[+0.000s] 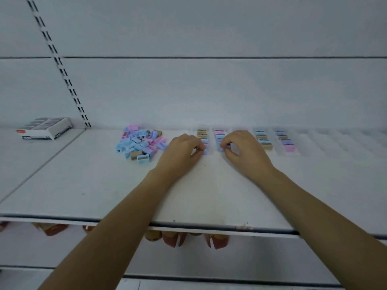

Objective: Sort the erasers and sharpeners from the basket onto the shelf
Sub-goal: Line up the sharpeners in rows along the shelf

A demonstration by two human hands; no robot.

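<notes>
A loose heap of small blue, pink, purple and tan sharpeners [140,143] lies on the white shelf [104,185]. To its right several neat rows of sharpeners run front to back. My left hand [181,152] pinches a blue sharpener [205,151] at the front end of the first row [202,135]. My right hand [244,150] pinches a blue sharpener [225,146] at the front end of the second row [219,135]. Two more rows [263,140] [285,141] lie farther right. No basket is in view.
A white box of erasers [45,128] sits at the back left on the neighbouring shelf panel. A slotted upright [60,68] runs up the back wall. Red and orange packages [173,239] hang under the shelf's front edge.
</notes>
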